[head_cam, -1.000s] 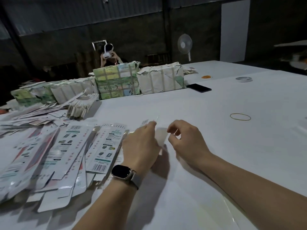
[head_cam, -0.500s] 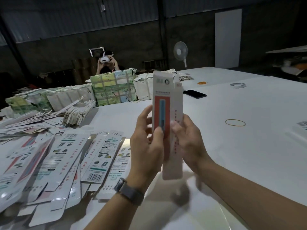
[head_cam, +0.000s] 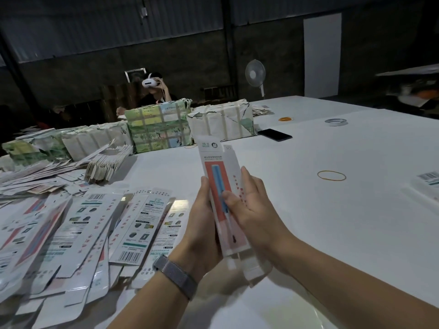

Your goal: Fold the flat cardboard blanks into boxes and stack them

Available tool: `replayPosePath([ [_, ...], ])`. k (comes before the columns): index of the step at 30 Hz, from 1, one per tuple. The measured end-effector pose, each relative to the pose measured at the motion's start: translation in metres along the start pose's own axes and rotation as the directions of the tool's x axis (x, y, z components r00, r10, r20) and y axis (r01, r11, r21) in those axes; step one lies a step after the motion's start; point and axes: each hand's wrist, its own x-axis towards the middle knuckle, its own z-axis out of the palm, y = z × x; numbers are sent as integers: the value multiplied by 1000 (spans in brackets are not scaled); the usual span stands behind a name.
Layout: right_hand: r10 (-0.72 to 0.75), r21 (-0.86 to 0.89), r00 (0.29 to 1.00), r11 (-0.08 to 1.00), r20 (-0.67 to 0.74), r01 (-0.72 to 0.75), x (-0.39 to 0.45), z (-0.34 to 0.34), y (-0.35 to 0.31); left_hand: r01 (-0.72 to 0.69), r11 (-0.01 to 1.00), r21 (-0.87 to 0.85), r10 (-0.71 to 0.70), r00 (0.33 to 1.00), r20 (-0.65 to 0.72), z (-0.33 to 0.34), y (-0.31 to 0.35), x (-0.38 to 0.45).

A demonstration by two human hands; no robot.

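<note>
Two hands hold one long cardboard blank (head_cam: 222,200) upright above the desk (head_cam: 332,222): left hand (head_cam: 202,224) grips one edge, right hand (head_cam: 256,210) the other.

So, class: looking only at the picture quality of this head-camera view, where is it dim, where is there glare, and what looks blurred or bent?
Head view: the back wall is dim; the white table is brighter. Glare patches sit on the glossy flat printed blanks at left. The cluttered shelf at the right edge is smeared. Wide-angle bending curves the table edges. The long white-and-red carton, held by the left hand and right hand, is fairly sharp.
</note>
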Motion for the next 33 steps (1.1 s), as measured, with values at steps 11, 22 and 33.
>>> replayPosePath([
  [11,-25,432,999,902,29,11,3,-8,-6,-84,986,146,93,994,-55,-2,-8,12],
  [22,6,427,996,903,91,-44,7,-17,5,-86,990,109,91,995,-45,-7,-7,8],
  [33,3,290,1000,957,-7,-1,6,-15,13,154,974,-168,-129,980,152,-12,2,12],
])
